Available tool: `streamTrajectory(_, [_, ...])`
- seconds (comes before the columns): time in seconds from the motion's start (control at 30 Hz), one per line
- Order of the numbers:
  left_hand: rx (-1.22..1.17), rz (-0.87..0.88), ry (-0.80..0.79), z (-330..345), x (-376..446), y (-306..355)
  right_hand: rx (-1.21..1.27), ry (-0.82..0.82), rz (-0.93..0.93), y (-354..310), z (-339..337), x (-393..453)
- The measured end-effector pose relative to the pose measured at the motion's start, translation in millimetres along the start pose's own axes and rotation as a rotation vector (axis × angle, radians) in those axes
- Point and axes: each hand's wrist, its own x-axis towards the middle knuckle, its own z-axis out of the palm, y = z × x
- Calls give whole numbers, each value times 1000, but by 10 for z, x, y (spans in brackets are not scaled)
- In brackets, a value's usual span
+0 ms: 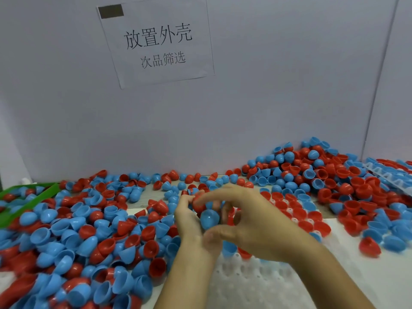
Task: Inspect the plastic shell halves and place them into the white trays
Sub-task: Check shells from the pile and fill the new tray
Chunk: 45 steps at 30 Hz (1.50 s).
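Blue shell half in the left hand: smooth plastic, glossy, carries a bright highlight. Red shell half beside it: same smooth plastic, slightly duller sheen. Loose shell pile: all plastic, red and blue, shiny domes, insides look more matt. White tray: matt white, dimpled with round pockets, looks like thin moulded plastic. Green bin at left: smooth plastic. Paper sign: matt white sheet, black print. Wall: plain matt, pale grey.
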Motion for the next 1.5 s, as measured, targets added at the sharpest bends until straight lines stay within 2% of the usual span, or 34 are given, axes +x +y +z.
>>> streamTrajectory(0.07, [-6,15,10,-10,8,-9,13,69,-6,-22,55,27])
streamTrajectory(0.27, [-78,5,96,5,6,39,358,173,103,36,43,43])
streamTrajectory(0.47, [-148,-13,148,0,5,43,534,140,135,64,38,32])
streamTrajectory(0.57, [-156,30,154,14,-5,47,479,184,117,46,72,50])
streamTrajectory(0.63, [-134,31,114,6,-18,37,313,216,115,28,124,68])
streamTrajectory(0.7, [-122,8,87,-13,-19,35,143,189,95,8,168,72])
streamTrajectory(0.77, [-95,2,79,-25,-1,51,74,131,62,4,181,63])
streamTrajectory(0.87, [-63,17,47,-23,11,67,86,63,35,5,168,57])
streamTrajectory(1.0, [-102,14,47,-29,14,50,154,76,27,-11,175,68])
streamTrajectory(1.37, [-41,92,127,-16,47,108,274,74,121,-12,116,58])
streamTrajectory(1.5, [6,122,209,-22,69,118,283,52,147,-23,125,75])
